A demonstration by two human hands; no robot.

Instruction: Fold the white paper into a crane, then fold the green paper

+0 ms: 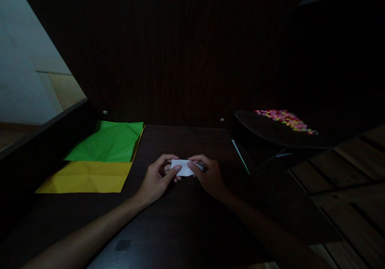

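One small folded white paper lies with its long axis left to right, low over the dark desk. The left hand and right hand pinch its ends. Two creased sheets, one green and one yellow, lie to the left.

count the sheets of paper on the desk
3: a green sheet at the left, lying over a yellow sheet, and a small white paper held by both hands at the middle. More may sit unseen in the dark.

Bare hands and forearms of the person, head view.
No sleeve is worn on either forearm; the left hand and right hand are shown ungloved, unadorned.
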